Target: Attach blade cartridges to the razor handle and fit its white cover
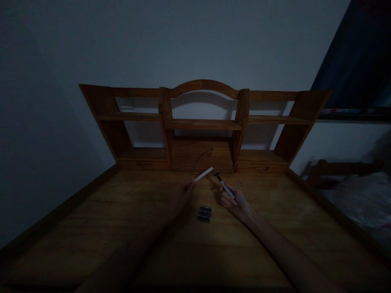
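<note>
Pale thin stick [204,174], grey-handled tool [226,188] with dark head [216,174], both tilted above desk [122,207]

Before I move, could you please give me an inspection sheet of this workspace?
Surface: wooden desk, dimly lit
Job's things: white strip, grey-handled tool, small dark banded items on the desk
Clutter: rumpled pale material beyond the desk's right edge
Hands: left hand holds the strip; right hand holds the tool
Cables: thin curved line by the shelf, possibly a cord; unclear
Surroundings: wooden shelf unit, plain wall
</note>
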Action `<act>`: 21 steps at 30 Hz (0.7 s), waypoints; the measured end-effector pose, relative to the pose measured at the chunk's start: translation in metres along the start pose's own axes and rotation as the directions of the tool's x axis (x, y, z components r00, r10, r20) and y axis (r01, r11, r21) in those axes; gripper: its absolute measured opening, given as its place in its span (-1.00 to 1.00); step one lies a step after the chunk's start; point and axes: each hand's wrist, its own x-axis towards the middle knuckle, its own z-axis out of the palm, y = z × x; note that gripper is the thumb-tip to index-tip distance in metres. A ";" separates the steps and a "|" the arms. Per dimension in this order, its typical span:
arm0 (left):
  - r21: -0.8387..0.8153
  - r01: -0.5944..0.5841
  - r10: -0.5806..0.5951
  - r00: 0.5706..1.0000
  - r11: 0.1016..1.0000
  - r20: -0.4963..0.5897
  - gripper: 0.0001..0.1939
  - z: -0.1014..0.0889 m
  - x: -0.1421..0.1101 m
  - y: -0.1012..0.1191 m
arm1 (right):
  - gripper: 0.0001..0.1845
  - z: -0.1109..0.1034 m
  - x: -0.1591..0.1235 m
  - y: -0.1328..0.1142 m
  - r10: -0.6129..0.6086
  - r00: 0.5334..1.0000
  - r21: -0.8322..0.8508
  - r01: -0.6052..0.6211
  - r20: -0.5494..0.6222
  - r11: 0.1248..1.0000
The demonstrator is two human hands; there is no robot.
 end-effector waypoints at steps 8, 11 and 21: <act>0.009 -0.034 0.033 0.999 0.999 0.035 -0.59 0.005 -0.003 0.006 | -0.61 0.002 -0.001 -0.001 0.002 1.000 0.005 -0.002 -0.016 1.000; 0.036 -0.035 0.034 0.999 0.999 0.040 -0.60 0.007 -0.004 0.005 | -0.62 0.000 0.000 0.000 -0.001 1.000 -0.004 0.001 -0.030 1.000; -0.045 0.022 -0.025 0.997 0.999 -0.074 -0.63 0.003 -0.003 0.007 | -0.66 0.003 -0.004 -0.006 -0.034 0.998 0.002 0.035 -0.048 0.999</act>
